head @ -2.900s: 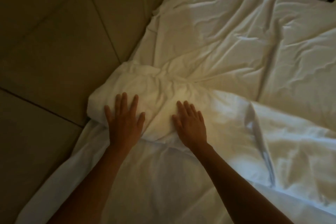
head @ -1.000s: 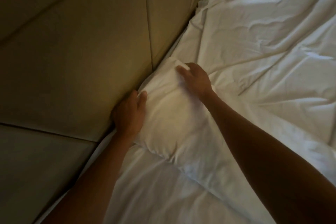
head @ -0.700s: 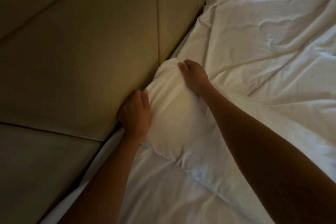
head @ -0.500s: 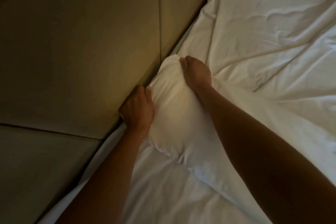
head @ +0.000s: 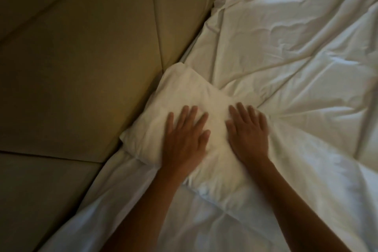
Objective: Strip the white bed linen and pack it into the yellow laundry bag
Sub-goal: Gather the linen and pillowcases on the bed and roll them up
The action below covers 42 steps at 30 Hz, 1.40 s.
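Neither grip is clenched: your left hand [head: 185, 136] and your right hand [head: 248, 131] both lie flat, palms down, fingers straight and slightly spread, pressing on top of the folded white bundle [head: 184, 112] of bed linen. Your left hand sits on the bundle's middle, your right hand just beside it on the bundle's right part, where the cloth runs on into the loose duvet. The two hands are near each other but apart, with a strip of white cloth showing between them.

That bundle lies on the bed, its left edge touching the padded beige headboard [head: 81, 67]. Beyond the bundle and to its right, the rumpled white duvet [head: 296, 57] spreads across the bed in broad creases. Nearer to you than the bundle, the white sheet [head: 143, 210] lies flatter and runs along the foot of the headboard. Your bare forearms reach in from the lower edge, both over the sheet.
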Each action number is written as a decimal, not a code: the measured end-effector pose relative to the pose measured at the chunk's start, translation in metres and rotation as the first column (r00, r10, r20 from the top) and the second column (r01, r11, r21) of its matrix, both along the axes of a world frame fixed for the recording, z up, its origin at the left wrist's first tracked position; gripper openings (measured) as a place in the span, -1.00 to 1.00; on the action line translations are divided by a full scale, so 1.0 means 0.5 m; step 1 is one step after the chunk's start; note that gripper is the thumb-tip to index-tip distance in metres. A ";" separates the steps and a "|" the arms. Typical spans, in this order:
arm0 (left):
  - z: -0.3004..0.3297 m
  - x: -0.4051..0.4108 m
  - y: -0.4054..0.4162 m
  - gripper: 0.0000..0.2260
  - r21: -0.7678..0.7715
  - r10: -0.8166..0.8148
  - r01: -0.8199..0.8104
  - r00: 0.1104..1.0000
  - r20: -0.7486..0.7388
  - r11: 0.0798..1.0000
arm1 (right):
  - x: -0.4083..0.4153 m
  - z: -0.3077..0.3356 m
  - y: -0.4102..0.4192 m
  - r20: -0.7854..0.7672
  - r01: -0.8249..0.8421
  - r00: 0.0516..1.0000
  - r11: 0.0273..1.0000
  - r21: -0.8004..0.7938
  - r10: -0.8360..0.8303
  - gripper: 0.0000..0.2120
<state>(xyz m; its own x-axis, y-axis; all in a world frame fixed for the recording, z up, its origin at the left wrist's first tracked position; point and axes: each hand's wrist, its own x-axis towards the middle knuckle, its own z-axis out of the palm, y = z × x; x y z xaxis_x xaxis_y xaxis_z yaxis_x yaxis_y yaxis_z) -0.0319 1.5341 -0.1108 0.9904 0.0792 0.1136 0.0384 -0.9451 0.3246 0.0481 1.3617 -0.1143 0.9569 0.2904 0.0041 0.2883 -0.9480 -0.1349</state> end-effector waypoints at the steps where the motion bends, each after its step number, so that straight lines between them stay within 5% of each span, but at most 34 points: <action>1: -0.017 0.004 -0.001 -0.52 0.044 0.008 -0.006 0.999 -0.045 0.999 | -0.004 -0.011 -0.006 0.006 0.011 1.000 1.000 -0.020 -0.011 -0.46; 9: -0.080 0.024 0.001 -0.50 0.157 0.047 -0.022 0.986 -0.161 0.987 | 0.042 -0.045 -0.005 -0.191 -0.049 0.980 0.999 -0.014 0.045 -0.34; 13: -0.036 0.039 -0.013 -0.45 0.132 0.097 -0.060 0.951 -0.292 0.989 | 0.053 0.003 -0.041 -0.311 -0.113 0.939 0.986 0.121 0.146 -0.54; 18: 0.040 0.029 -0.132 -0.48 0.105 0.171 -0.141 0.904 -0.392 0.985 | -0.076 0.067 -0.191 -0.185 0.133 0.980 0.920 0.368 -0.068 -0.53; 23: 0.053 -0.051 -0.350 -0.41 -0.022 -0.184 0.184 0.951 -0.251 0.983 | -0.189 0.075 -0.423 -0.002 0.344 0.936 0.915 0.213 -0.352 -0.45; 26: 0.074 -0.079 -0.468 -0.24 -0.060 -0.305 0.302 0.895 -0.326 0.951 | -0.221 0.071 -0.557 -0.084 0.464 0.885 0.880 0.101 -0.457 -0.51; 31: 0.063 -0.095 -0.611 -0.27 -0.124 -0.452 0.435 0.859 -0.238 0.892 | -0.237 0.040 -0.733 -0.212 0.509 0.849 0.857 0.081 -0.484 -0.44; 38: 0.017 -0.078 -0.741 -0.41 -0.033 -0.293 0.307 0.866 -0.404 0.951 | -0.219 0.046 -0.834 -0.186 0.569 0.821 0.801 0.185 -0.540 -0.50; 42: -0.036 -0.091 -0.748 -0.40 0.099 -0.278 0.323 0.907 -0.317 0.941 | -0.282 0.022 -0.826 -0.102 0.654 0.751 0.757 -0.020 -0.652 -0.25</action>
<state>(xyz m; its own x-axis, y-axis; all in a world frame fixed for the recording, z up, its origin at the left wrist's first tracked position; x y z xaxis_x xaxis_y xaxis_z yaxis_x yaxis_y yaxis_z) -0.0771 1.1604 -0.1291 0.9544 -0.2225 -0.1993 -0.1827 -0.9626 0.1999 -0.0927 0.9486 -0.1033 0.9092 -0.4042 -0.0995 -0.4152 -0.8982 -0.1448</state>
